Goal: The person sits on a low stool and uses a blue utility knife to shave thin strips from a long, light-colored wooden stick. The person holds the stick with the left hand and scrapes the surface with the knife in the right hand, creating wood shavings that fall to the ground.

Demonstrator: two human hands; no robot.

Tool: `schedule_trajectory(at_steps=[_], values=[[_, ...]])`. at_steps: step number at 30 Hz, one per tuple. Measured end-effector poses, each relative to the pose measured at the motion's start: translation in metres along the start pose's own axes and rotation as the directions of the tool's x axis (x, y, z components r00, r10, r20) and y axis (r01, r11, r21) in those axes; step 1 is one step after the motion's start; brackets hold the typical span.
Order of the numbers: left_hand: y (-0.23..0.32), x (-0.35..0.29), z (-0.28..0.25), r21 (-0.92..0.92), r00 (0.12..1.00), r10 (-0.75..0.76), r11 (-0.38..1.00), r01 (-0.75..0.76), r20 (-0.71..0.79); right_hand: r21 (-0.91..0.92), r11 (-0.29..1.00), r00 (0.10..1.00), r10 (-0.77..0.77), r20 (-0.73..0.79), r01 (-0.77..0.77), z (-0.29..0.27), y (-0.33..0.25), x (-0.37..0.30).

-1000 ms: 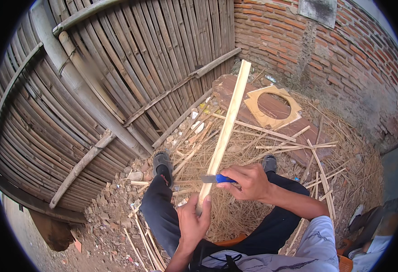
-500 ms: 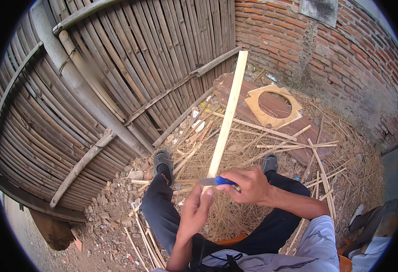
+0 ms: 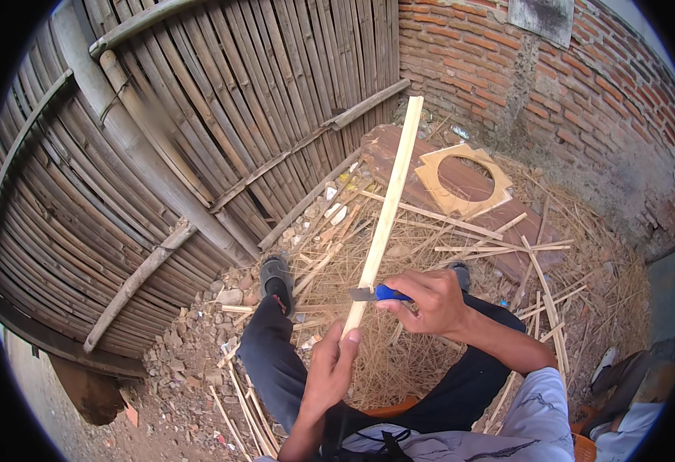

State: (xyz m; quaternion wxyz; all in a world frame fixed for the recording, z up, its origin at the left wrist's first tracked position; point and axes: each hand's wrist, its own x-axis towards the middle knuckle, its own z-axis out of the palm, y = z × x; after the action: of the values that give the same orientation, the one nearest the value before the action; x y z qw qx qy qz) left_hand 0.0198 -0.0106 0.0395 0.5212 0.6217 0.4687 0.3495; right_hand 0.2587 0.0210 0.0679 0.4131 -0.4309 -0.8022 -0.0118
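Gripping the lower end of a pale wooden strip (image 3: 390, 208), the left hand (image 3: 330, 371) sits at the lower middle of the frame, thumb and fingers closed on the wood. The strip slants to the upper middle. Right of center, the right hand (image 3: 430, 302) is clamped on a blue-handled knife (image 3: 391, 292), its blade across the strip. A holed tan panel (image 3: 433, 185) lies on a brown board (image 3: 386, 154) at upper right.
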Motion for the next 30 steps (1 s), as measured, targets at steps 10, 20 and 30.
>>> schedule_trajectory(at_steps=[10, 20, 30], values=[[-0.029, -0.019, -0.017, -0.074, 0.99, -0.098, 0.992, 0.106, 0.102, -0.091, 0.992, 0.981, 0.069, -0.181, -0.086, -0.013, 0.035, 0.014], [-0.063, -0.042, -0.038, -0.103, 0.944, -0.215, 0.964, 0.247, 0.25, -0.172, 0.916, 0.901, 0.296, -0.318, -0.362, -0.035, 0.115, 0.024], [-0.077, -0.043, -0.069, -0.22, 0.941, -0.322, 0.915, 0.337, 0.1, -0.319, 0.623, 0.649, 0.76, 0.032, -0.714, -0.055, 0.163, 0.003]])
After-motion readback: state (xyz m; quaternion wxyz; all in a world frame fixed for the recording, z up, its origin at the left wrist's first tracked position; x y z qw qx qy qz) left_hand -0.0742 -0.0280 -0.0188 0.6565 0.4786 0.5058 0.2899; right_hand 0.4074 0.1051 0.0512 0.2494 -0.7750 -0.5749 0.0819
